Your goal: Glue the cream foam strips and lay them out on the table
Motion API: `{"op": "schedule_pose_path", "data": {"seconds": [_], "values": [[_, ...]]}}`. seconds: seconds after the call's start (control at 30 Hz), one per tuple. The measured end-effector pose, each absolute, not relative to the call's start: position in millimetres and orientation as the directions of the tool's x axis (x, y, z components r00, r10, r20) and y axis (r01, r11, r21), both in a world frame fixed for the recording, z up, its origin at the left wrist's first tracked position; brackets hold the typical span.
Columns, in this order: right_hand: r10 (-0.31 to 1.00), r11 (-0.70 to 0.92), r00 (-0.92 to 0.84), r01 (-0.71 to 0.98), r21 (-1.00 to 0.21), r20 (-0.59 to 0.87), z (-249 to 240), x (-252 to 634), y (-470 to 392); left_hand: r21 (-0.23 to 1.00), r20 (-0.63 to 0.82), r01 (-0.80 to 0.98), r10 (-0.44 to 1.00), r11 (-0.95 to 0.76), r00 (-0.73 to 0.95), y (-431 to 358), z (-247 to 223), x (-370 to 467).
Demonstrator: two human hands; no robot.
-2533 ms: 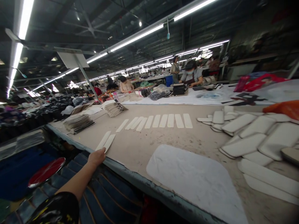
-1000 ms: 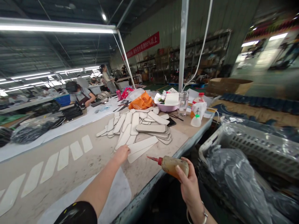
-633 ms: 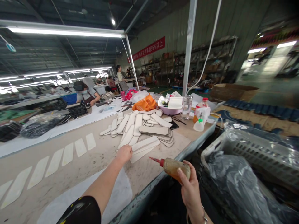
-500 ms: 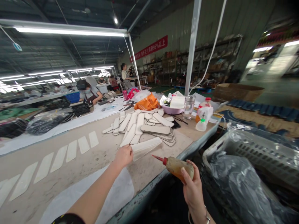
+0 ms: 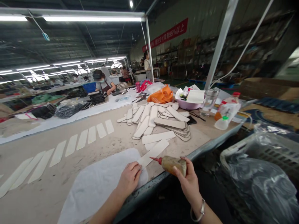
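Observation:
My left hand (image 5: 130, 178) is closed at the near end of a white strip (image 5: 156, 151), its fingertips partly hidden behind the knuckles. The strip has a rounded far end and slants over the edge of a white sheet (image 5: 93, 183). In my right hand (image 5: 190, 183) is a squeeze bottle (image 5: 173, 165) of amber liquid, lying nearly level. Its red pointed nozzle (image 5: 155, 159) faces left, just over the strip. Behind lie more white strips (image 5: 158, 137), and a heap of pale, dark-edged oblong pieces (image 5: 142, 115) with a neat stack (image 5: 171, 123) beside it.
Several pale strips (image 5: 73, 145) lie in a row at the left. An orange bag (image 5: 161, 95), a purple bowl (image 5: 190, 105), a glass jar (image 5: 210, 101) and a small green-tipped bottle (image 5: 222, 123) stand behind. A white crate (image 5: 247, 146) flanks the table. A co-worker (image 5: 106, 84) sits further back.
My left hand has drawn a strip toward me, off the other strips and onto the sheet's edge. The bottle has shifted slightly left, and the view has turned left.

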State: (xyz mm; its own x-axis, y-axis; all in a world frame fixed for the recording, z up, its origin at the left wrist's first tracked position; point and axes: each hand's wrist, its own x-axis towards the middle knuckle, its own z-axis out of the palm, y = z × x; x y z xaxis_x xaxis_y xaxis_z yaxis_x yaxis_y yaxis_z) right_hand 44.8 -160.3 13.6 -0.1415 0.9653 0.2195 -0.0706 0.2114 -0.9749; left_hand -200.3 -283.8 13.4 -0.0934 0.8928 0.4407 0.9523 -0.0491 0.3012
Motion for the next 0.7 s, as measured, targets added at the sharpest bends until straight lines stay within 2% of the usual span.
{"op": "schedule_pose_path", "data": {"seconds": [0.13, 0.37, 0.57, 0.7], "values": [[0.915, 0.357, -0.213, 0.035, -0.934, 0.342, 9.1, 33.9, -163.0, 0.341, 0.474, 0.925, 0.881, -0.166, -0.016, -285.8, 8.9, -203.7], [0.793, 0.575, -0.327, 0.124, -0.809, 0.514, 17.7, 18.8, -173.2, 0.390, 0.508, 0.903, 0.860, -0.179, -0.049, -289.9, -0.8, -204.9], [0.724, 0.626, -0.435, 0.089, -0.774, 0.535, 21.9, 7.7, -182.3, 0.360, 0.492, 0.916, 0.870, -0.175, -0.027, -287.3, 4.1, -201.4], [0.724, 0.632, -0.453, 0.135, -0.763, 0.520, 19.6, 11.9, -181.3, 0.298, 0.504, 0.941, 0.864, -0.158, -0.014, -288.2, 4.5, -202.2]]}}
